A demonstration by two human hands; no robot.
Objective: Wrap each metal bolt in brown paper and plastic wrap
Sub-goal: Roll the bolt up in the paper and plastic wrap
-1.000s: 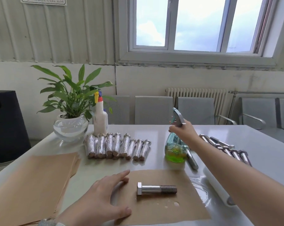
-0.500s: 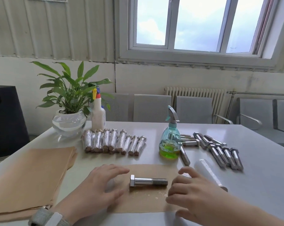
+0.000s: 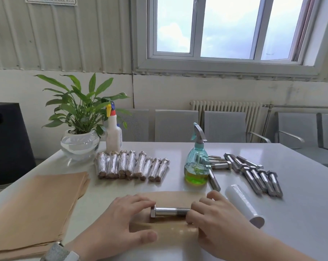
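Left hand (image 3: 121, 221) and right hand (image 3: 214, 215) rest at either end of a bare bolt (image 3: 168, 211) lying on a sheet of brown paper (image 3: 170, 230).

The left fingers (image 3: 140, 201) touch the hex head, thumb spread flat on the paper; the right fingers (image 3: 194, 213) cover the threaded tip, though whether they pinch it or only press against it is hard to tell from this angle. The bolt lies crosswise, head to the left, on the white table (image 3: 300, 213). Beyond it stands a row of wrapped bolts (image 3: 131, 166), and a spray bottle (image 3: 197, 166) with green liquid. Unwrapped bolts (image 3: 253, 176) lie to the right, near a roll of plastic wrap (image 3: 242, 202). A stack of paper sheets (image 3: 37, 208) sits to the left.
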